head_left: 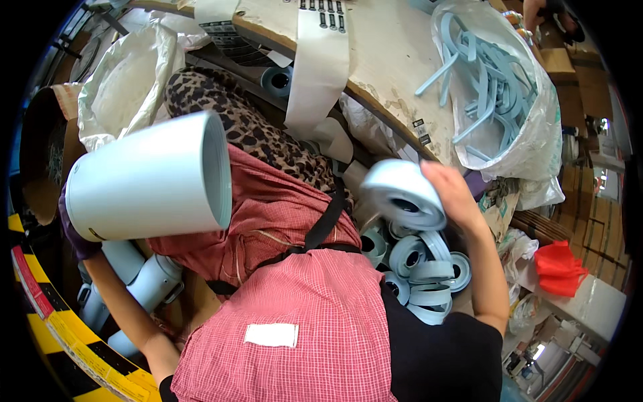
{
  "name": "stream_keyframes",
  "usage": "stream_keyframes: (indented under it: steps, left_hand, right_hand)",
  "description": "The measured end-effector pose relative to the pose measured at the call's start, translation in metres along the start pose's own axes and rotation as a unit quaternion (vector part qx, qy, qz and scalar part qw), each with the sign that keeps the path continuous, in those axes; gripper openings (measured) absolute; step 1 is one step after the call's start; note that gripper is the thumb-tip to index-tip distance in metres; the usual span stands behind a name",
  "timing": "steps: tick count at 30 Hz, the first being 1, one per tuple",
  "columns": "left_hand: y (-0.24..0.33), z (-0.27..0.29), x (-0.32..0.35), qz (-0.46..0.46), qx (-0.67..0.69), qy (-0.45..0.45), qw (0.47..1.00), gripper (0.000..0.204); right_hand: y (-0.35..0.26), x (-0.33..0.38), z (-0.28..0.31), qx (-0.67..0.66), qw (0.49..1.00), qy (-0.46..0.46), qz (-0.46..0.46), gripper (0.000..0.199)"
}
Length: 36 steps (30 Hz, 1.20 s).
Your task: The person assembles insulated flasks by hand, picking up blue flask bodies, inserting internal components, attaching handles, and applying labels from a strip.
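On the left, my left hand point(77, 234), in a dark purple glove, grips the closed end of a large pale blue cylinder point(140, 181). The cylinder lies nearly sideways over my lap, its open mouth turned right; it hides part of the gloved fingers. My bare right hand point(452, 194) is closed around the edge of a pale blue round cap point(392, 184) with a dark hole in its middle, slightly blurred. Below it, several similar round caps point(429, 271) are heaped beside my right thigh.
A worktable point(395, 47) bears a white label strip point(321, 67) hanging over its edge and a plastic bag point(542, 120) of pale blue curved strips point(492, 87). Pale blue cylinders with handles point(151, 285) lie lower left. A white sack point(127, 87) stands upper left; a red bag point(561, 268) lies right.
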State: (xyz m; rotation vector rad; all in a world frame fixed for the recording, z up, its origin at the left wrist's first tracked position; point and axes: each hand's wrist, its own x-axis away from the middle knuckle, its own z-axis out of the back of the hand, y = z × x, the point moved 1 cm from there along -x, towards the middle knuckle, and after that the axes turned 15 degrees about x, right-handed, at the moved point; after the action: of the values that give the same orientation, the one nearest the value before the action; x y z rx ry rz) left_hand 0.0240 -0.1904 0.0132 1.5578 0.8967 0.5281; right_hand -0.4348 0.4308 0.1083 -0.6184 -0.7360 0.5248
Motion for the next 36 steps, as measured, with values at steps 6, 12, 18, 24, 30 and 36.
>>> stream_keyframes:
  steps: [6, 12, 18, 24, 30, 36]
  left_hand:
    - [-0.047, 0.023, 0.073, -0.187, -0.655, 0.024, 0.731, 0.050]
    - [-0.029, 0.026, 0.180, -0.074, -0.810, 0.051, 0.580, 0.056]
    - [-0.048, -0.012, 0.229, -0.090, -0.373, 0.212, 0.899, 0.037]
    - [-0.027, -0.067, 0.237, -0.152, -0.478, 0.318, 0.805, 0.049]
    - [-0.016, -0.108, 0.227, -0.062, -0.474, 0.290, 0.829, 0.032]
    - [-0.020, -0.153, 0.202, -0.074, -0.434, 0.228, 0.869, 0.025]
  right_hand:
    - [-0.072, -0.108, -0.141, -0.300, 0.932, -0.202, 0.008, 0.028]
    - [-0.073, -0.108, -0.134, 0.185, 0.765, -0.038, 0.616, 0.053]
    - [-0.084, -0.104, -0.140, 0.430, 0.555, -0.074, 0.708, 0.061]
    - [-0.107, -0.121, -0.157, 0.116, 0.737, -0.053, 0.664, 0.071]
    - [-0.154, -0.126, -0.140, -0.035, 0.792, 0.321, 0.518, 0.067]
    - [-0.203, -0.100, -0.131, 0.000, 0.672, 0.247, 0.699, 0.033]
